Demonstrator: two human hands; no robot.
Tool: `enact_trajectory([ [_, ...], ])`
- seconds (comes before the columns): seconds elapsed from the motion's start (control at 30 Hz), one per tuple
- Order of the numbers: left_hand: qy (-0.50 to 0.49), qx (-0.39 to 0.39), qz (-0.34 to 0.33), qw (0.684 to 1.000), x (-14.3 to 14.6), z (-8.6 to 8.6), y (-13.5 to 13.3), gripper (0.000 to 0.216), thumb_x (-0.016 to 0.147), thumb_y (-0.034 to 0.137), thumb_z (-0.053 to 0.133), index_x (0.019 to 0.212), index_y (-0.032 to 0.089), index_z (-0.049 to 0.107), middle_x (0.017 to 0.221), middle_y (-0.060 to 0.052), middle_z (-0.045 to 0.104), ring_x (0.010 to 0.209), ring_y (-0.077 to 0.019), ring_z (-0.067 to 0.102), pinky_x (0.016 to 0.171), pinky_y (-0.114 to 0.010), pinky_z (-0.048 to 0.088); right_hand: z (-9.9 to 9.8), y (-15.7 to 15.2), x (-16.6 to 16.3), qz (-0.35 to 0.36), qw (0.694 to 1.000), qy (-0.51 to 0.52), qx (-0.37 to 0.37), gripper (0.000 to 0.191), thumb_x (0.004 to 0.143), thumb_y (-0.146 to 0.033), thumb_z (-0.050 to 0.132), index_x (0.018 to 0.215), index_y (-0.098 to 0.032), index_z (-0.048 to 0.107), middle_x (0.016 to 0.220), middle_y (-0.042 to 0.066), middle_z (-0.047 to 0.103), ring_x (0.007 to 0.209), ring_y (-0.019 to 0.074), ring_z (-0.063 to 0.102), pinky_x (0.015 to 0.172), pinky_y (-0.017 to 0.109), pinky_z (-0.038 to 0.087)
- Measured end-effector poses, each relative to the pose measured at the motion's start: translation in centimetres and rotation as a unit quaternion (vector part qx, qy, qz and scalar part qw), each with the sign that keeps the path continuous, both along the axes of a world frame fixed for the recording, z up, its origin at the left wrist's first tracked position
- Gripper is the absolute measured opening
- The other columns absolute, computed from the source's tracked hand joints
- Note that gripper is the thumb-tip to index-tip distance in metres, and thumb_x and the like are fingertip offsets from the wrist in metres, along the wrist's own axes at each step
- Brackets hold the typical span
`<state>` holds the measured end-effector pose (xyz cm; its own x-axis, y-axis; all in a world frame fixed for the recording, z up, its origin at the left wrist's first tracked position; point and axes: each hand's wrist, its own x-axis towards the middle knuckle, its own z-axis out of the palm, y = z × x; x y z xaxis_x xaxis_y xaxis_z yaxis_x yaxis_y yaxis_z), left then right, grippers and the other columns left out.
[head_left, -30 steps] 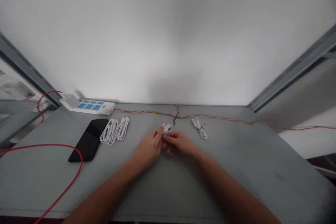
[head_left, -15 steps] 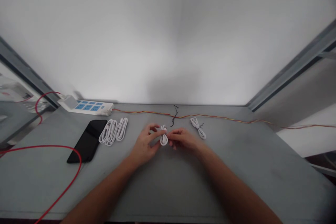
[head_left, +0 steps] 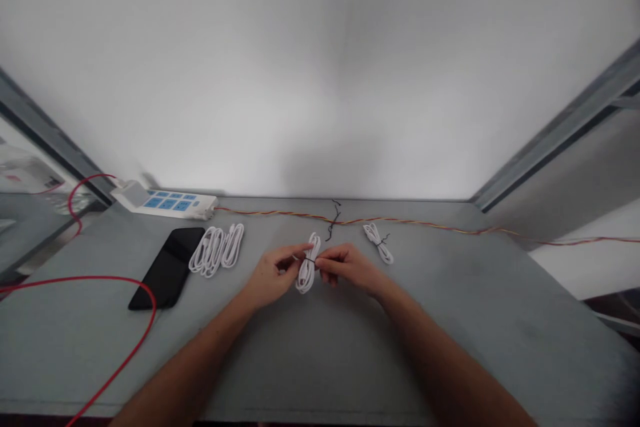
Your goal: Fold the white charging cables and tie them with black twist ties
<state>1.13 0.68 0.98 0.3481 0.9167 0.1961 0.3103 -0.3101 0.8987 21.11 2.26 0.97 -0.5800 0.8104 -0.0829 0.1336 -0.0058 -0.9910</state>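
A coiled white cable (head_left: 306,275) is held upright on a slant between my two hands, above the grey table. My left hand (head_left: 273,275) grips the coil from its left side, thumb and fingers closed on it. A dark twist tie (head_left: 309,259) crosses the coil's middle. The fingers of my right hand (head_left: 349,267) pinch the tie at the coil's right side. To the right lies another white cable bundle (head_left: 379,244), bound with a dark tie. Several untied white cable coils (head_left: 216,250) rest side by side on the left.
A black phone (head_left: 167,270) lies left of the coils, with a red cable (head_left: 143,287) looping over its corner. Behind it stands a white power strip (head_left: 173,203). A twisted red-yellow wire (head_left: 425,223) runs along the back, with loose dark twist ties (head_left: 333,221) across it.
The held coil has turned so its length shows, and its lower end has come nearer me. The dark tie now shows across its middle. My left fingers have drawn in closer around it.
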Motion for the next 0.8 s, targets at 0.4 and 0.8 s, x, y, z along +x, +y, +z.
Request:
enact_trajectory([
  [0.4, 0.114, -0.022, 0.02, 0.993, 0.5, -0.4, 0.1, 0.047, 0.087, 0.049, 0.045, 0.06, 0.013, 0.061, 0.049, 0.005, 0.04, 0.048, -0.0085, 0.036, 0.048, -0.022, 0.027, 0.4, -0.6, -0.6, -0.04, 0.968, -0.163, 0.185, 0.035, 0.089, -0.037, 0.048, 0.063, -0.018, 0.063, 0.054, -0.001, 0.055, 0.052, 0.0106, 0.047, 0.054, 0.023, 0.033],
  [0.8, 0.483, 0.205, 0.295, 0.799, -3.1, 0.4, 1.4, 0.032, 0.084, 0.026, 0.05, 0.11, 0.014, 0.063, 0.122, -0.02, 0.056, 0.108, -0.0347, 0.053, 0.086, -0.047, 0.042, 1.2, 0.7, 1.9, -0.179, 0.781, -0.552, 0.232, 0.03, 0.088, -0.031, 0.044, 0.077, -0.019, 0.069, 0.08, 0.012, 0.07, 0.071, 0.0235, 0.064, 0.059, 0.03, 0.037],
])
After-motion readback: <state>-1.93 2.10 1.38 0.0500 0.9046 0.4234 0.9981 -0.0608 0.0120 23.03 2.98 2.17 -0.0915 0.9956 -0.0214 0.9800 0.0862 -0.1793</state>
